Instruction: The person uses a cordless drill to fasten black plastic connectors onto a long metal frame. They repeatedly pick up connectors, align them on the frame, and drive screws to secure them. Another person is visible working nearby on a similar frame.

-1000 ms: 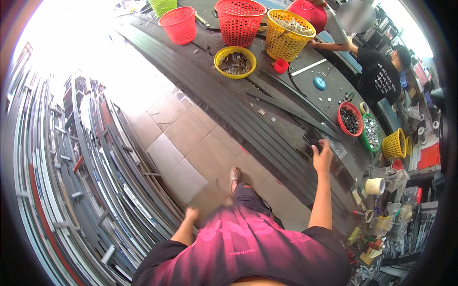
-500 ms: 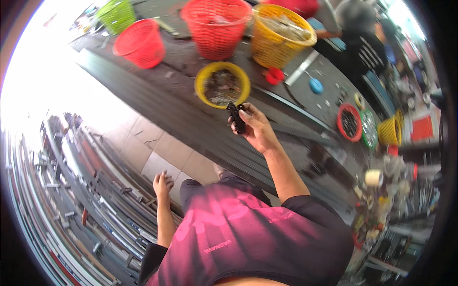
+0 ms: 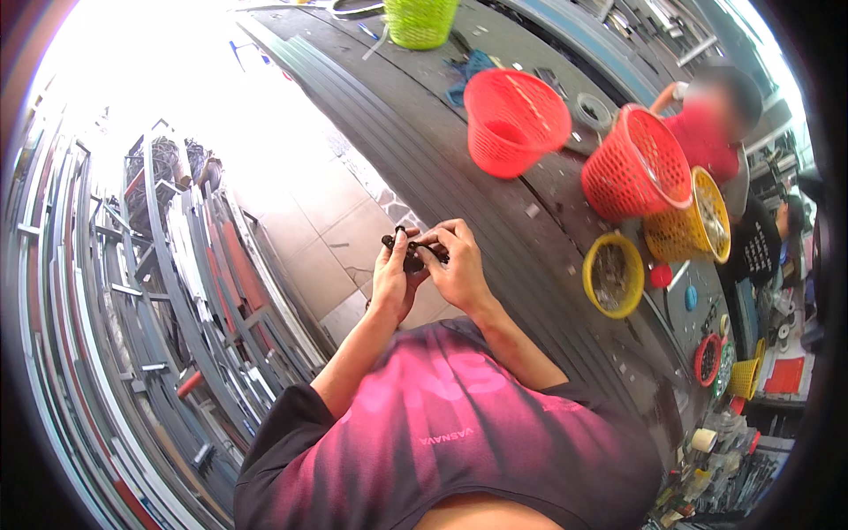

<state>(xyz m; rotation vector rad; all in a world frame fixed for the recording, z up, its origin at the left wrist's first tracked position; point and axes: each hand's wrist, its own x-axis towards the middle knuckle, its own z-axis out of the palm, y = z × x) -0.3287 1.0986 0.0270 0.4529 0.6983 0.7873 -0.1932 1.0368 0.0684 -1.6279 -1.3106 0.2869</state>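
In front of my chest, both hands meet around a small black hardware piece (image 3: 412, 261), partly covered by fingers. My left hand (image 3: 391, 290) is closed on it from the left, thumb up along its side. From the right, my right hand (image 3: 459, 267) grips the same piece with bent fingers and thumb. Whether it is one part or several pressed together, I cannot tell. Both hands are held above the floor, to the left of the long dark workbench (image 3: 503, 256).
On the bench stand a green basket (image 3: 420, 22), a red basket (image 3: 512, 132), another red basket (image 3: 618, 177), a yellow basket (image 3: 676, 234) and a yellow bowl (image 3: 590, 274) of small parts. Long metal profiles (image 3: 97, 353) fill racks at left. Across the bench is a person in red (image 3: 707, 146).
My right hand has come back from the bench with the black piece. My left hand has risen from my side to grip it too. The view has turned left.
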